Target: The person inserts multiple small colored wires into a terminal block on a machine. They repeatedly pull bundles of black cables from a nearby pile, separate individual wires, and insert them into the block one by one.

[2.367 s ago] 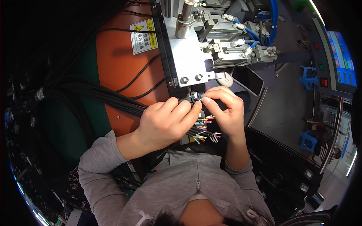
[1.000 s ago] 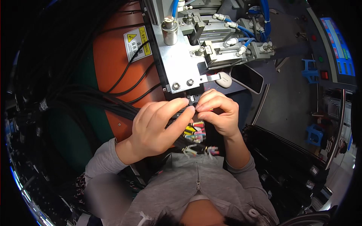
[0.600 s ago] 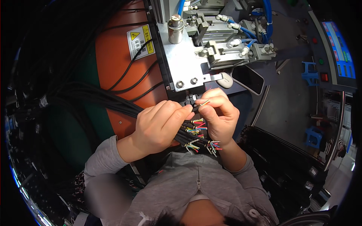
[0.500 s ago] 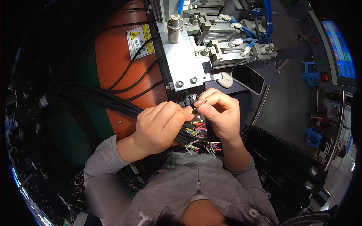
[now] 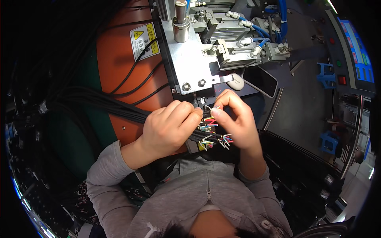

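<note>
Orange bench (image 5: 113,75) at left; left hand (image 5: 168,125) closed on black cable (image 5: 206,112); right hand (image 5: 239,123) pinching white wire (image 5: 208,106).

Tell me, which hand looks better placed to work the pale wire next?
Probably the right hand: its thumb and forefinger are at the pale wire. The left hand is closed just to the left, fingertips together; whatever it holds is hidden.

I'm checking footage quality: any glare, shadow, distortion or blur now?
In the head view, glare whitens the flat silver metal plate; shadow swallows detail at upper left; fisheye bends the blue rectangular screen at right; the thin multicoloured wires look fairly sharp.
</note>
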### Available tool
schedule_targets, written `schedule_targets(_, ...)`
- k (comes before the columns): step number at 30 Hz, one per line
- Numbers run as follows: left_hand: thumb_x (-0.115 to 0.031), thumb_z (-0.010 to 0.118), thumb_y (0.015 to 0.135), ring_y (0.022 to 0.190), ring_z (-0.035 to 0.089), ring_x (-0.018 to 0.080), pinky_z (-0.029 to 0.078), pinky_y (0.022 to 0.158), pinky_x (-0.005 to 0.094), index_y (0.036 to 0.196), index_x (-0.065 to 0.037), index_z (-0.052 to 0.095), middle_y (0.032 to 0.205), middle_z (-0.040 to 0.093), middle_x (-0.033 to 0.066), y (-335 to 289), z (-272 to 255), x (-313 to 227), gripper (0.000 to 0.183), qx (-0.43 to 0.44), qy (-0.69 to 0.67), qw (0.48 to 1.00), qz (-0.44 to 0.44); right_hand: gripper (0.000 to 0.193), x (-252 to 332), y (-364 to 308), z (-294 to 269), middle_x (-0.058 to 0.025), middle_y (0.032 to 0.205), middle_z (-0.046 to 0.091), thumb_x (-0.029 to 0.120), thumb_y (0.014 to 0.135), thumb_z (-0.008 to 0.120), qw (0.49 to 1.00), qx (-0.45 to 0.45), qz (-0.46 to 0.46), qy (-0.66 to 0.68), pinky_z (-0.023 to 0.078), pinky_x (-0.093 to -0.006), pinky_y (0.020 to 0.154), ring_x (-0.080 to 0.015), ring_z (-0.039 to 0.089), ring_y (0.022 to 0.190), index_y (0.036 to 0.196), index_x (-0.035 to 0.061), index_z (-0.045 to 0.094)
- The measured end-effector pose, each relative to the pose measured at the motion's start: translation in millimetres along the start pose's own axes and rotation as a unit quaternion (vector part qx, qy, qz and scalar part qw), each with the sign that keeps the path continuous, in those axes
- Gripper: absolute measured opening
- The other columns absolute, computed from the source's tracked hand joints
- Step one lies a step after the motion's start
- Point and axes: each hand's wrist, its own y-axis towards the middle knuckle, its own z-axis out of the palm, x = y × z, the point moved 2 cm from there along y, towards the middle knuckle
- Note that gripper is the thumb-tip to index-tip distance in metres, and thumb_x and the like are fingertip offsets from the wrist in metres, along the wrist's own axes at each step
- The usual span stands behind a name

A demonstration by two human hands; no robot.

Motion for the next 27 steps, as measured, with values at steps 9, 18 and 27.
schedule_targets(9,-0.008,0.064,0.069,0.06,0.05,0.0114,0.038,0.046,0.0239,0.104,-0.005,0.068,0.072,0.049,0.0002,-2,3,-10,0.034,0.058,0.074,0.996,0.001,0.006,-14,4,0,-0.0107,0.08,0.065,0.001,0.076,0.069,0.975,-0.085,-0.096,-0.181,0.047,-0.0298,0.069,-0.0204,0.062,0.077,0.081,-0.0011,0.066)
schedule_targets(18,-0.002,0.063,0.076,0.06,0.047,0.0115,0.037,0.045,0.0246,0.108,-0.005,0.067,0.07,0.038,0.0015,-3,8,-16,0.033,0.094,0.129,0.985,-0.062,0.008,-16,8,11,-0.0084,0.068,0.056,0.001,0.072,0.068,0.949,-0.09,-0.131,-0.271,0.042,-0.035,0.058,-0.0245,0.052,0.064,0.071,0.002,0.059)
schedule_targets(27,-0.011,0.062,0.071,0.062,0.05,0.0093,0.037,0.045,0.0208,0.096,-0.003,0.066,0.074,0.047,-0.0005,0,8,-10,0.027,0.068,0.146,0.987,-0.018,0.005,-39,11,15,-0.0052,0.067,0.054,0.0,0.074,0.063,0.978,-0.14,-0.074,-0.136,0.041,-0.0296,0.059,-0.0171,0.052,0.065,0.072,0.0016,0.059)
